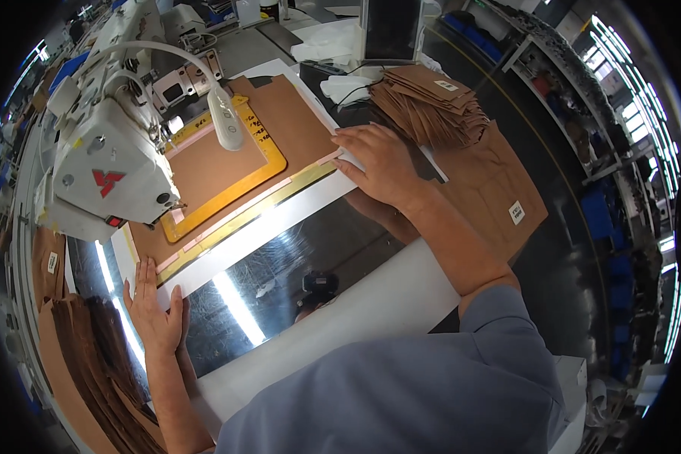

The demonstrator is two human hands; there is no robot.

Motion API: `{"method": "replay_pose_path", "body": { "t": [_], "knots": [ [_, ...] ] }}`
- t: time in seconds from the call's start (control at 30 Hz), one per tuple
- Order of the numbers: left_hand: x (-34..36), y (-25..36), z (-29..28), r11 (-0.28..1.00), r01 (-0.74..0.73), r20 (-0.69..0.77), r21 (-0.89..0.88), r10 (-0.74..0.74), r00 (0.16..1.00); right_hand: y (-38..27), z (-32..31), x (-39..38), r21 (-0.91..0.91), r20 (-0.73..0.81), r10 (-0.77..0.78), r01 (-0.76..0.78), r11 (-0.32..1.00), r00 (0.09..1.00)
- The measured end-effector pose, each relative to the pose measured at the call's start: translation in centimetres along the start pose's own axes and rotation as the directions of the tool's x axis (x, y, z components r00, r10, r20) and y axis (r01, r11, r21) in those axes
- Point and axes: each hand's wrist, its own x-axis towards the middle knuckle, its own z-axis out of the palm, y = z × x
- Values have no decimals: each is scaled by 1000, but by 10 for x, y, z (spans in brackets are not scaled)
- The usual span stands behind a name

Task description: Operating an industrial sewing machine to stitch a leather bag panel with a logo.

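Note:
A brown fabric panel (301, 113) lies on a white template sheet (227, 261) under the head of an industrial sewing machine (110, 163). On the panel rests a yellow clamp frame (238, 185) with dark markings. Along the near edge runs a yellow strip (268, 203) with pale pink pieces. My left hand (157, 314) presses the sheet's near left corner, fingers stretched and thumb apart. At the right corner, my right hand (378, 163) lies with its fingers extended over the edge of panel and strip. Neither hand is closed around anything.
A stack of brown pieces (431, 110) sits at the back right on a larger brown panel (495, 185). More brown pieces (91, 356) hang at the lower left. A white lamp (225, 121) bends over the frame. The shiny metal tabletop (295, 265) reflects light.

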Motion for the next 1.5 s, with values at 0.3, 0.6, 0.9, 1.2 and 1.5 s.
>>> {"method": "replay_pose_path", "body": {
  "t": [0.3,0.6,0.9,1.2,1.5],
  "knots": [
    [1,6,0,1000,15,-22,6,-15,1000,130,-90,29,-262,-206,352,-398,879,913],
    [0,3,2,999,22,-32,-41,-23,999,149,-94,19,-385,51,444,-392,835,895],
    [-6,-1,4,999,0,-93,-48,-4,996,155,-100,22,-402,-299,430,-521,753,852],
    [4,32,-24,994,-110,-186,-28,103,977,153,-121,5,-443,-379,257,-418,793,889],
    [11,97,-23,900,-324,-136,-292,296,946,149,-94,5,545,92,782,-688,479,617]
  ]
}}
